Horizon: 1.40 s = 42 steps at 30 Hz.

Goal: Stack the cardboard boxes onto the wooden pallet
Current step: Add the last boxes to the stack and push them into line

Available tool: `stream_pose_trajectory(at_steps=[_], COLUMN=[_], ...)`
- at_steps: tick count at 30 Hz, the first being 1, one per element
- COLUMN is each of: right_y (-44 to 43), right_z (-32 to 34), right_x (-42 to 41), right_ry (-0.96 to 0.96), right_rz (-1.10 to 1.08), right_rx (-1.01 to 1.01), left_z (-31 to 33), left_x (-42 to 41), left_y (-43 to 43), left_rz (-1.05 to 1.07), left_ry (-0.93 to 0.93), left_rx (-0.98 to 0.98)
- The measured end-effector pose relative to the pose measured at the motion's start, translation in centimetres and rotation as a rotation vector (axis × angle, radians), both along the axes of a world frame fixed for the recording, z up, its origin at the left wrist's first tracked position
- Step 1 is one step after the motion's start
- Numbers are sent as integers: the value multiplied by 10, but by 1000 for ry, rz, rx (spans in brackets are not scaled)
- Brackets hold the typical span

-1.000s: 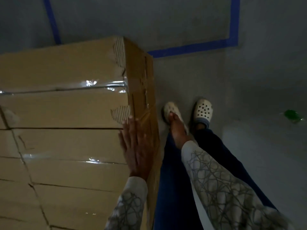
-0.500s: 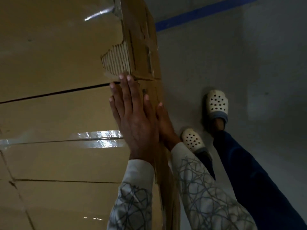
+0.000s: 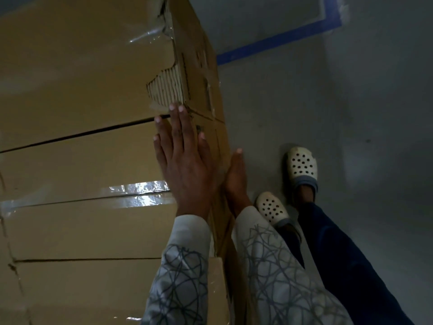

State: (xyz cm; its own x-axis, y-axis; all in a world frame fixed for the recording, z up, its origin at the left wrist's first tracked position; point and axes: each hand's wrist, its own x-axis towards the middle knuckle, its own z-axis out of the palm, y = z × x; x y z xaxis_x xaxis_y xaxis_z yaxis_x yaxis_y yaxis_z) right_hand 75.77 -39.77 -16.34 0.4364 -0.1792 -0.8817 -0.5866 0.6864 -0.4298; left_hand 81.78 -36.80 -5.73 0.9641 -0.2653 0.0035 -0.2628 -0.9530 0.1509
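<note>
Fingers (image 3: pixel 174 127) of the left hand (image 3: pixel 185 165) are straight and a bit fanned out, lying flat on the box tops and gripping nothing. The right hand (image 3: pixel 236 177) sits just at 3 o'clock of it, seen edge-on. Its fingers look straight and held together against the side face of the stack, though I can't tell how much of the palm touches. Both arms are in two patterned sleeves (image 3: pixel 182 266), coming in from 6 o'clock.

Box count: three tops, split by two dark gaps, filling everything from 7 to 11 o'clock. The near box (image 3: pixel 82 289) is plain brown. The middle box (image 3: pixel 77 165) has shiny clear tape (image 3: pixel 138 187) along its seam, and the left palm rests on it. The far box (image 3: pixel 82 66) has a torn corner (image 3: pixel 166 89) with the corrugation showing, and the left fingertips reach across the gap onto it.

Two white holey clogs (image 3: pixel 302 165) stand on the grey floor (image 3: pixel 351 137) at 4 o'clock of the hands. One blue tape line (image 3: pixel 276 42) runs across the floor up at 1 o'clock.
</note>
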Motion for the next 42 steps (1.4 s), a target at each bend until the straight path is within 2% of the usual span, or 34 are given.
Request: stream_pose_trajectory(at_steps=[3,5,7,9,11,13,15,18,21,23,25,26,31,36,42], right_y=[15,13,8,-9,-23,-28,-24,-4,33,76,113,119,99,70,78], right_z=[-24,-25,-21,20,62,70,70,71,65,12,-35,-42,-9,66,113], right_x=[-9,-17,-30,-46,-66,-104,-144,-190,-216,-244,-269,-272,-261,-281,-392], right_ry=[-125,-94,21,66,110,159,292,385,335,263,153,76,-112,-16,159], right_rz=[66,-12,-113,-120,-117,-150,-280,-322,-243,-83,117,149,91,-17,143], right_rx=[60,74,57,61,60,62,74,-11,-36,-58,5,39,190,92,-121], left_z=[1,2,6,15,28,43,53,52,40,33,29,28,28,42,67], left_x=[0,2,-3,-21,-56,-106,-158,-220,-251,-257,-265,-271,-306,-355,-481], left_y=[3,5,7,11,22,41,64,89,97,97,97,98,112,134,179], left_rz=[-14,-15,-12,-19,-17,9,51,96,83,97,118,118,93,136,296], left_ry=[10,21,41,92,142,173,189,205,187,161,138,129,112,85,125], left_rx=[18,21,19,-3,-41,-60,-83,-61,-12,-23,-35,-36,-50,-121,-129])
